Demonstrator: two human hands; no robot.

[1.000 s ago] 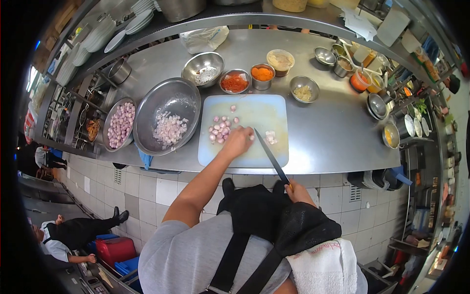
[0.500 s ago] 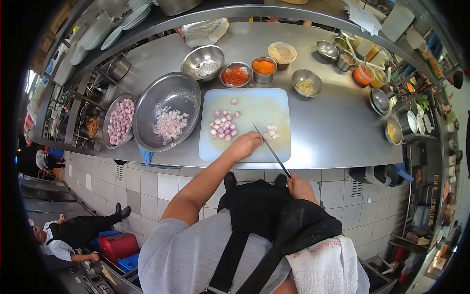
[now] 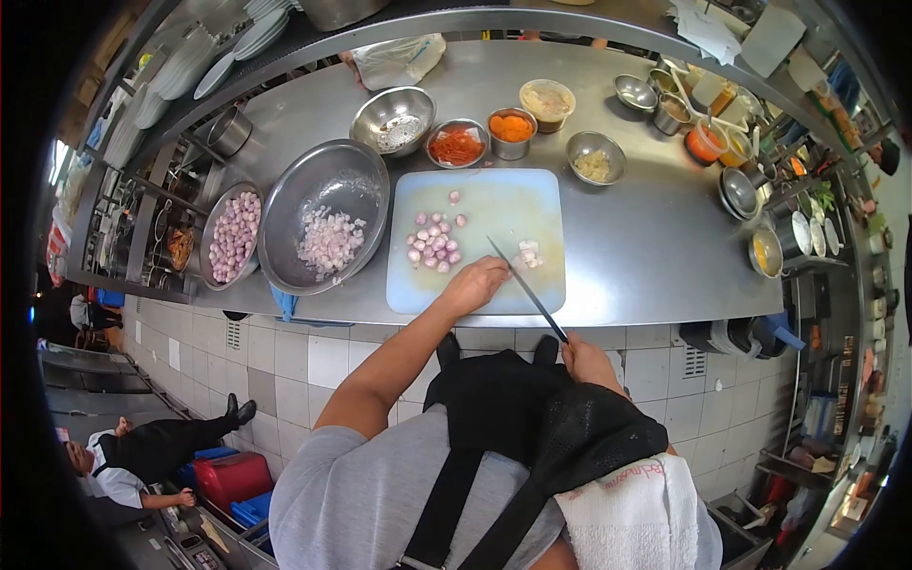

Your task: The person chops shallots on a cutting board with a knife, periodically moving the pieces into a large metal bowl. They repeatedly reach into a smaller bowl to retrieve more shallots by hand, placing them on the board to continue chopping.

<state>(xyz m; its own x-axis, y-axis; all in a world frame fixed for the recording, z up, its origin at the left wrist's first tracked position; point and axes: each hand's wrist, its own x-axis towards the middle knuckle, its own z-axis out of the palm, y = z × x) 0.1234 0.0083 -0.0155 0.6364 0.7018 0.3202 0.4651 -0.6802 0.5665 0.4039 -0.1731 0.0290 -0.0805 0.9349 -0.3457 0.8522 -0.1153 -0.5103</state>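
- Steel counter (image 3: 655,256) along a tiled front, one shelf of stacked plates (image 3: 195,66) above and to the left.
- One pale board (image 3: 503,204) at the near edge of the counter, mid-frame.
- Two big bowls left of the board: the larger one (image 3: 285,185) just beside it with diced shallot, the other (image 3: 210,214) further left full of whole peeled ones.
- One mid-size bowl (image 3: 370,109) behind the larger, something pale in its bottom.
- Four small containers in a row behind the board: dish of red strips (image 3: 456,145), cup of orange bits (image 3: 511,129), tub (image 3: 546,100), bowl of pale mince (image 3: 595,158).
- One knife (image 3: 524,285), slanting from the near board edge up onto the board, tip mid-board.
- Right hand (image 3: 589,361) off the counter edge, closed round the knife handle.
- Left hand (image 3: 477,280) on the near part of the board, fingers curled, touching the left side of the blade; anything under the fingers hidden, so grip not to be told.
- Whole shallots (image 3: 432,242) on the board: about a dozen clustered left of the blade, one more alone near the far edge.
- One small heap of cut pieces (image 3: 528,255) just right of the blade.
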